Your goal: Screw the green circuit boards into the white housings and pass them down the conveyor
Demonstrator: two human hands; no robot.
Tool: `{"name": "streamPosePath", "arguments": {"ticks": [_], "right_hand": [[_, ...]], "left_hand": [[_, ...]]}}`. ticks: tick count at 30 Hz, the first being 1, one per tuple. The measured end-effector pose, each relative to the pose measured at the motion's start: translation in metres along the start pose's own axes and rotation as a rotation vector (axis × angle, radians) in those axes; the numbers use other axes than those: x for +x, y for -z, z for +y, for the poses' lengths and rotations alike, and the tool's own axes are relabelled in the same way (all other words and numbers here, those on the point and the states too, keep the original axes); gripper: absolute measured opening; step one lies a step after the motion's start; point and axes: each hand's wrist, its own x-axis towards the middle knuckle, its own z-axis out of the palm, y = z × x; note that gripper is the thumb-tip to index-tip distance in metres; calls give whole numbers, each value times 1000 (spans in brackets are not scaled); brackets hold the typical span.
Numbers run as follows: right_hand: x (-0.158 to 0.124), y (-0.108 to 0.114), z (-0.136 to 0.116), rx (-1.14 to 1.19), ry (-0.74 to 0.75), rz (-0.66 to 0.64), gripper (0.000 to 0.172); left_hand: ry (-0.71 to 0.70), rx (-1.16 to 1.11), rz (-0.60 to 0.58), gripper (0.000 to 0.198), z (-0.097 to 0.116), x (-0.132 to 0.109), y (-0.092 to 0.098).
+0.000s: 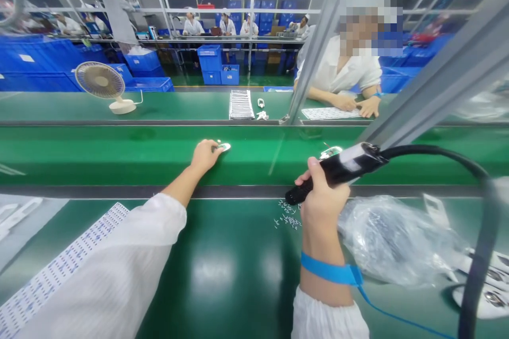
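My left hand (204, 155) reaches over the green belt. Its fingers are closed on the edge of a small white oval part (225, 146); a tiny light piece lies just beyond the fingertips. In my right hand (323, 196) is a black electric screwdriver (344, 167), gripped around its body with its nose toward the lower left. A thick black cable (441, 153) runs from its back end. Small loose screws (289, 217) lie on the bench under the nose. Partly hidden behind the screwdriver, a white part with a green board (330, 152) sits on the belt.
A plastic bag (397, 238) and white casings (485, 296) lie on the right. A label sheet (67, 259) extends beneath my left sleeve. Metal posts (318, 42) rise past the belt. Across it are a fan (100, 82) and a co-worker's hands (368, 106) over a sheet.
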Motion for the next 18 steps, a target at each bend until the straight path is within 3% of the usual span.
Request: {"name": "streamPosePath", "arguments": {"ticks": [4,7,10,13,15,18], "right_hand": [[0,1,2,10,-6,-24,27],[0,1,3,24,-17,-37,27],[0,0,1,64,-50,-65,27],[-2,-1,-3,157,-94,-122,27],[-3,-2,-5,211,-108,-164,25],[-5,-4,-7,247,-104,-222,24]], "left_hand": [[41,16,19,29,-6,3,-4],[41,24,64,32,9,-13,-7],[-131,-45,36,23,42,-51,-11],[-394,-181,-142,16,79,-101,-15],[-440,-205,-220,16,97,-129,-18],[-446,-182,-236,17,110,-150,-20]]}}
